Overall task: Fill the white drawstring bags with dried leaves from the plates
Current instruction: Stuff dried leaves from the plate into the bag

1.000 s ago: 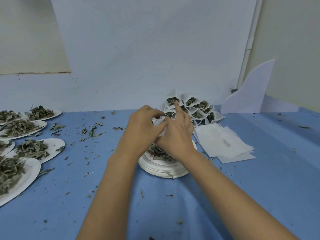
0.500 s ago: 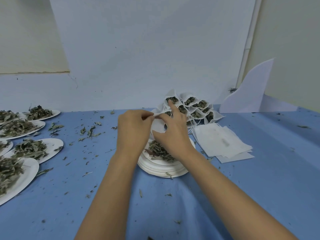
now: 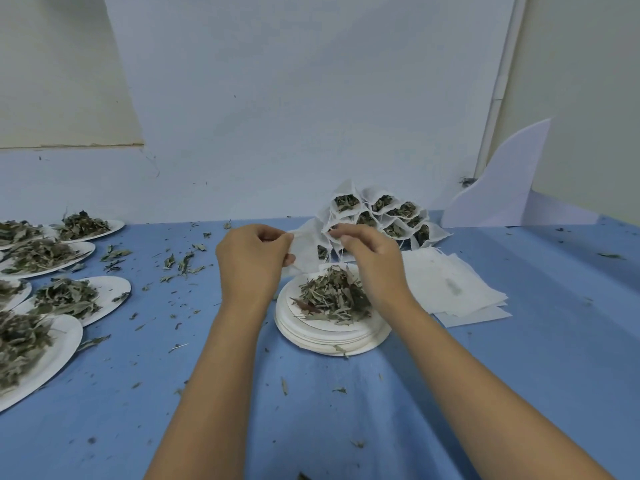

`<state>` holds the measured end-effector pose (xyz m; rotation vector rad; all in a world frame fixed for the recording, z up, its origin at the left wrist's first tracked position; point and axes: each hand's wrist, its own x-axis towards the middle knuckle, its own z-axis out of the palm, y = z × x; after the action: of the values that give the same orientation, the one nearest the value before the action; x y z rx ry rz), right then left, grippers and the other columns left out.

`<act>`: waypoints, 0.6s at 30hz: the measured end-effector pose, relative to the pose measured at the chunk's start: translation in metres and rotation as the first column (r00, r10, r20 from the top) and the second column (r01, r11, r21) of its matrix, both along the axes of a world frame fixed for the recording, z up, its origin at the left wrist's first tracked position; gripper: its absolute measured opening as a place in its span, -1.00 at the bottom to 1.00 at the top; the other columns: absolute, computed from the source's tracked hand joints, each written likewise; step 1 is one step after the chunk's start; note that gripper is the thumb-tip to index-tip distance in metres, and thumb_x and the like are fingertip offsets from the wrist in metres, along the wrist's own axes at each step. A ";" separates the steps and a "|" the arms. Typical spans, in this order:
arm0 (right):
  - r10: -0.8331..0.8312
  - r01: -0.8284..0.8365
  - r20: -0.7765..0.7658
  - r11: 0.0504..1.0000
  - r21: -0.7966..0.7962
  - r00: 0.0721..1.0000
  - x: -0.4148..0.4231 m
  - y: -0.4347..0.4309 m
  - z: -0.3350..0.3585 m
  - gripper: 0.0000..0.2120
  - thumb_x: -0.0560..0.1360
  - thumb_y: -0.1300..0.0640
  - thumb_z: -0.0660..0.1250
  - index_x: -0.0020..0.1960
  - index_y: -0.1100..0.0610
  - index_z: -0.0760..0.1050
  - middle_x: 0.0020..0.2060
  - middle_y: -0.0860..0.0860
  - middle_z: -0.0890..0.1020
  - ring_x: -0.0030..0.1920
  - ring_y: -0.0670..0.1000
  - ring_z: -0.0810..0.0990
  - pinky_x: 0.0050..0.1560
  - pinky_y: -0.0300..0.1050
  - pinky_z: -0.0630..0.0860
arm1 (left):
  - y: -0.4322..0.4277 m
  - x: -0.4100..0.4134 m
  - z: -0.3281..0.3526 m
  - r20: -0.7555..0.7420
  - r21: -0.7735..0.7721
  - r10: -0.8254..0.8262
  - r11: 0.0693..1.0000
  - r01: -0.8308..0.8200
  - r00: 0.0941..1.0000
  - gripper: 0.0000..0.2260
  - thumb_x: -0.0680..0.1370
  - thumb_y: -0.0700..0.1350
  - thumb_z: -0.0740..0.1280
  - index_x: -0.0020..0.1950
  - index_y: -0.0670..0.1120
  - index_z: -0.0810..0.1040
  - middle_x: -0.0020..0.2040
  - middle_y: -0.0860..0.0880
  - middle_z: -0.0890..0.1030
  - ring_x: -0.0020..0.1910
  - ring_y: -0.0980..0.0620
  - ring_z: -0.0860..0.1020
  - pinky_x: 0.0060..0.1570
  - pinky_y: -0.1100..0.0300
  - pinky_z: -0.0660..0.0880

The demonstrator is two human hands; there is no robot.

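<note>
1. White drawstring bag hangs between both hands, above the far edge of the plate stack in the middle of the blue table.
2. Left hand pinches its left edge, fingers curled.
3. Right hand pinches its right edge, apparently at the mouth.
4. Dried leaves heap on the top plate; filled bags stand beyond, and flat empty bags lie to the right.
</note>
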<state>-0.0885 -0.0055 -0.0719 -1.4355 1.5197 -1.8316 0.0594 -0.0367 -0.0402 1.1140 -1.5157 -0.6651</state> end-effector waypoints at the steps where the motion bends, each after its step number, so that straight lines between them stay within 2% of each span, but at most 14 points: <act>1: -0.028 0.030 -0.095 0.999 0.020 0.995 -0.006 0.003 -0.001 -0.84 0.54 0.11 0.28 0.03 -0.05 0.60 0.08 -0.12 0.61 0.10 -0.17 0.54 0.17 -0.14 0.46 | 0.000 0.000 -0.001 -0.005 -0.010 0.027 1.000 -0.027 1.000 -0.86 0.50 -0.15 0.38 -0.27 -0.04 0.60 -0.45 0.08 0.60 -0.48 0.29 0.56 -0.34 0.45 0.45; 3: 0.006 0.054 -0.418 0.990 0.132 0.908 -0.015 0.010 -0.007 -0.68 0.53 -0.10 0.26 0.27 -0.13 0.47 0.28 -0.17 0.48 0.26 -0.19 0.41 0.28 -0.14 0.33 | -0.002 0.001 -0.002 -0.031 -0.019 0.072 0.997 -0.073 0.997 -0.86 0.51 -0.14 0.37 -0.26 -0.04 0.59 -0.44 0.08 0.59 -0.47 0.32 0.56 -0.32 0.33 0.46; 5: 0.151 0.061 -0.641 0.953 0.296 0.753 -0.017 0.014 -0.015 -0.42 0.45 -0.33 0.24 0.43 -0.27 0.24 0.49 -0.17 0.19 0.45 -0.13 0.16 0.39 -0.07 0.14 | -0.004 0.002 -0.003 -0.071 -0.012 0.093 0.996 -0.094 0.993 -0.87 0.51 -0.14 0.36 -0.24 -0.03 0.58 -0.42 0.08 0.60 -0.45 0.32 0.57 -0.32 0.22 0.48; 7: 0.271 0.031 -0.654 0.911 0.412 0.706 -0.013 0.014 -0.020 -0.27 0.35 -0.43 0.25 0.45 -0.36 0.09 0.53 -0.19 -0.01 0.52 -0.09 -0.04 0.48 0.03 0.03 | -0.004 0.002 -0.003 -0.092 -0.008 0.106 0.994 -0.108 0.990 -0.89 0.51 -0.14 0.35 -0.22 -0.04 0.58 -0.40 0.07 0.61 -0.42 0.31 0.58 -0.31 0.19 0.48; 9: 0.309 0.011 -0.638 0.895 0.446 0.706 -0.007 0.011 -0.024 -0.23 0.31 -0.44 0.29 0.44 -0.39 0.06 0.53 -0.19 -0.06 0.53 -0.05 -0.09 0.50 0.10 0.03 | -0.003 0.002 -0.003 -0.105 -0.012 0.113 0.993 -0.114 0.988 -0.91 0.51 -0.14 0.35 -0.20 -0.06 0.59 -0.38 0.07 0.62 -0.41 0.31 0.59 -0.35 0.22 0.47; 12: 0.296 0.045 -0.686 0.901 0.432 0.664 -0.003 0.003 -0.027 -0.28 0.33 -0.41 0.31 0.42 -0.36 0.15 0.54 -0.15 -0.03 0.52 -0.05 -0.04 0.49 0.06 0.06 | -0.005 0.002 -0.003 -0.121 -0.006 0.110 0.994 -0.111 0.987 -0.92 0.51 -0.14 0.35 -0.17 -0.07 0.60 -0.40 0.07 0.61 -0.42 0.30 0.59 -0.32 0.27 0.47; 14: 0.299 0.065 -0.717 0.899 0.432 0.629 -0.001 -0.002 -0.030 -0.36 0.37 -0.37 0.31 0.40 -0.30 0.26 0.53 -0.12 0.04 0.51 -0.05 0.03 0.47 0.01 0.10 | -0.006 0.003 -0.004 -0.125 -0.001 0.106 0.994 -0.107 0.986 -0.92 0.51 -0.15 0.35 -0.17 -0.08 0.61 -0.41 0.07 0.61 -0.44 0.30 0.58 -0.37 0.39 0.43; 16: 0.309 0.051 -0.706 0.897 0.438 0.637 -0.001 -0.006 -0.032 -0.46 0.41 -0.31 0.33 0.34 -0.20 0.39 0.48 -0.07 0.22 0.46 -0.01 0.17 0.43 0.01 0.18 | -0.007 0.002 -0.005 -0.127 0.003 0.099 0.995 -0.099 0.987 -0.90 0.52 -0.15 0.35 -0.20 -0.06 0.59 -0.41 0.07 0.60 -0.46 0.31 0.57 -0.43 0.44 0.39; 18: 0.314 0.009 -0.690 0.907 0.422 0.652 -0.001 -0.009 -0.032 -0.59 0.44 -0.21 0.36 0.22 -0.09 0.49 0.29 -0.05 0.44 0.32 0.01 0.34 0.31 0.00 0.31 | -0.007 0.002 -0.006 -0.123 0.002 0.095 0.995 -0.096 0.988 -0.88 0.52 -0.15 0.35 -0.23 -0.03 0.57 -0.41 0.08 0.60 -0.46 0.31 0.57 -0.41 0.38 0.38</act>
<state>-0.0899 -0.0146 -0.1042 -2.1491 1.8820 -0.7271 0.0613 -0.0441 -0.0460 1.1151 -1.3499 -0.6526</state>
